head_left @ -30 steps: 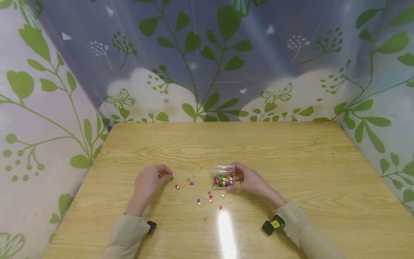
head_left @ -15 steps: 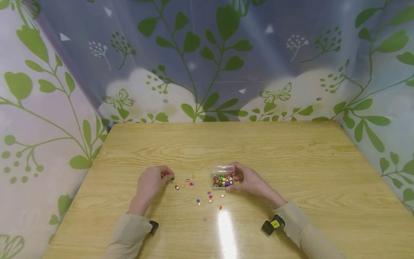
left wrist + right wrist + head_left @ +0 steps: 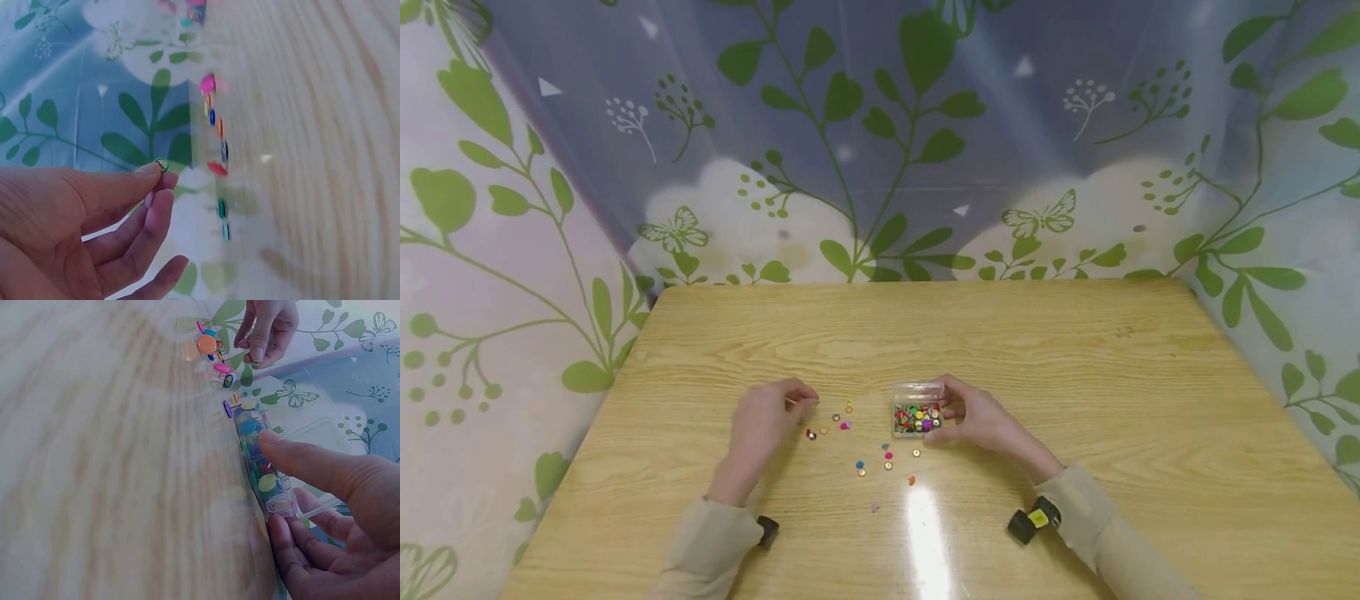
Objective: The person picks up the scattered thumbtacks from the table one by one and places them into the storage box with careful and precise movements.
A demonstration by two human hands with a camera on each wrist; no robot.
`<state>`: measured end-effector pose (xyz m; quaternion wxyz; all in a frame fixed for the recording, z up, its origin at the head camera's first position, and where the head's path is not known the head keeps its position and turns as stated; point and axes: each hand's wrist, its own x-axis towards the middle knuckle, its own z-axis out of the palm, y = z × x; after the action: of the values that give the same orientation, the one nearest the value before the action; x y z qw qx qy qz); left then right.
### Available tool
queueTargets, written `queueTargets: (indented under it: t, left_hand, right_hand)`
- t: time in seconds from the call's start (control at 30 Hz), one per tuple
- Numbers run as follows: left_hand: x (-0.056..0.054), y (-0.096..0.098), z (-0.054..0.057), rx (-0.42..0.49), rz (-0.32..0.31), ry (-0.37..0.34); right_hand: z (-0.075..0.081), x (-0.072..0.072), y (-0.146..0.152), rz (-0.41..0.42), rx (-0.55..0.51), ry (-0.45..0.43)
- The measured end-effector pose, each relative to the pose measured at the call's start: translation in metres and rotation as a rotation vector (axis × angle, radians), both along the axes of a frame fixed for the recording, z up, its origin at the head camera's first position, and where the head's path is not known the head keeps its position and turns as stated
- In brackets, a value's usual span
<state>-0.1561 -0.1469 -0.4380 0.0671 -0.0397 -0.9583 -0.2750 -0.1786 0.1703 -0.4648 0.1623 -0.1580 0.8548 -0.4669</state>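
My left hand [image 3: 763, 425] pinches a green thumbtack [image 3: 162, 165] between thumb and index finger, raised above the table in the left wrist view; the other fingers are loosely bent. A clear plastic box [image 3: 906, 435] stands with its hinged lid [image 3: 325, 440] up, filled with thumbtacks of many colours. Around the right side of this box, my right hand [image 3: 985, 421] holds it, with the thumb at the near side and fingers behind. Loose thumbtacks, such as a pink one [image 3: 208, 85] and a red one [image 3: 217, 168], lie between the hands.
More thumbtacks are scattered in front of the box, among them a blue one [image 3: 860, 464], an orange one [image 3: 912, 481] and a pale purple one [image 3: 875, 507]. The wooden table [image 3: 1037, 350] reaches back to a leaf-patterned curtain [image 3: 880, 125], which also hangs at both sides.
My left hand has picked up the green thumbtack and moved a little to the right with it. The right hand and the box have stayed in place.
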Motion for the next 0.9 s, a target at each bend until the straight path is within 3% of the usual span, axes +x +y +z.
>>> queueTargets:
  t: [0.37,0.57,0.9]
  left_hand:
    - [0.000,0.039,0.001,0.013,-0.123,0.030]
    - [0.002,0.062,0.002,-0.003,-0.197,0.081]
    - [0.002,0.087,0.006,0.027,-0.286,0.057]
  right_hand:
    - [0.002,0.001,0.001,0.001,0.008,0.003]
    - [0.003,0.001,0.000,0.006,0.007,0.001]
    - [0.002,-0.001,-0.001,0.016,-0.028,0.004]
